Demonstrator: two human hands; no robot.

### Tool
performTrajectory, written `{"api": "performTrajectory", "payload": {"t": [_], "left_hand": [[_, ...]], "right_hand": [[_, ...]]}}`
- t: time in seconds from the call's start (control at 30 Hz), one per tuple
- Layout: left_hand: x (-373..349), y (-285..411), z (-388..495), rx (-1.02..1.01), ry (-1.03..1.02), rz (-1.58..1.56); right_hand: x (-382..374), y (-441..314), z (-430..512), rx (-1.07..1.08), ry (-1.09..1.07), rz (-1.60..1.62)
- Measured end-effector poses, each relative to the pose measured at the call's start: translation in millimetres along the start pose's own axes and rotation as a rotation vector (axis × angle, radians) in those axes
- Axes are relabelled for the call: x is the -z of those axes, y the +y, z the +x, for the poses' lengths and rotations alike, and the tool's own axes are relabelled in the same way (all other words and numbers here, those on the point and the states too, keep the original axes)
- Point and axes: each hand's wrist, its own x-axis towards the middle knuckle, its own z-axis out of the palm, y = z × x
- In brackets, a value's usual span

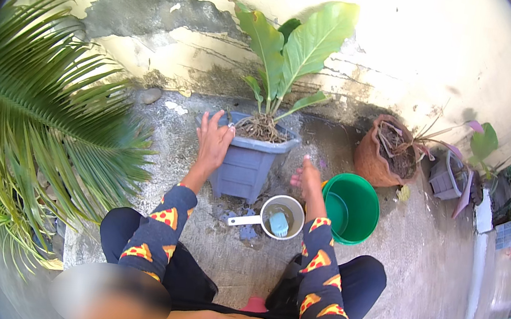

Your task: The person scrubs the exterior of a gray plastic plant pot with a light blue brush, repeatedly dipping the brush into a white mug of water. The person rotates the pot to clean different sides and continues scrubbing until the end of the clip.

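Observation:
A grey-blue plastic plant pot (pixel 246 170) stands upright before me, holding a broad-leaved plant (pixel 281 65) with matted roots at its base. My left hand (pixel 214 141) is at the pot's left front corner, fingers spread by the rim. Just right of the pot is my right hand (pixel 310 179), apart from it, turned edge-on with nothing visible in it. A white dipper (pixel 247 220) rests on the concrete between my forearms, containing water and a light blue brush or sponge (pixel 278 224). A green bucket (pixel 360 213) stands beside my right wrist.
A terracotta pot (pixel 368 158) with a withered plant leans at the right, near a smaller grey pot (pixel 446 176). Palm fronds (pixel 60 117) spread in from the left. Behind the plant rises a stained, peeling wall (pixel 168 15). Wet patches mark the concrete floor (pixel 241 260).

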Motion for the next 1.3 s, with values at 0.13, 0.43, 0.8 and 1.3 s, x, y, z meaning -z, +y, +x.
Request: {"api": "performTrajectory", "payload": {"t": [0.13,0.43,0.8,1.3], "left_hand": [[-3.2,-4.9,-11.6,0.012,0.133,-0.007],[-10.5,-3.7,-47.9,0.154,0.359,-0.244],[1.0,-24.3,-45.8,0.741,0.503,-1.029],[-34.5,-118.5,63.0,0.8,0.109,-1.332]], "right_hand": [[-29.7,-23.4,48.5,-0.2,0.053,0.404],[-32.9,-9.0,94.9,-0.142,-0.211,0.527],[-55.6,-2.2,17.8,-0.034,0.258,0.322],[-67.4,-47.2,-72.1,0.026,0.105,0.605]]}}
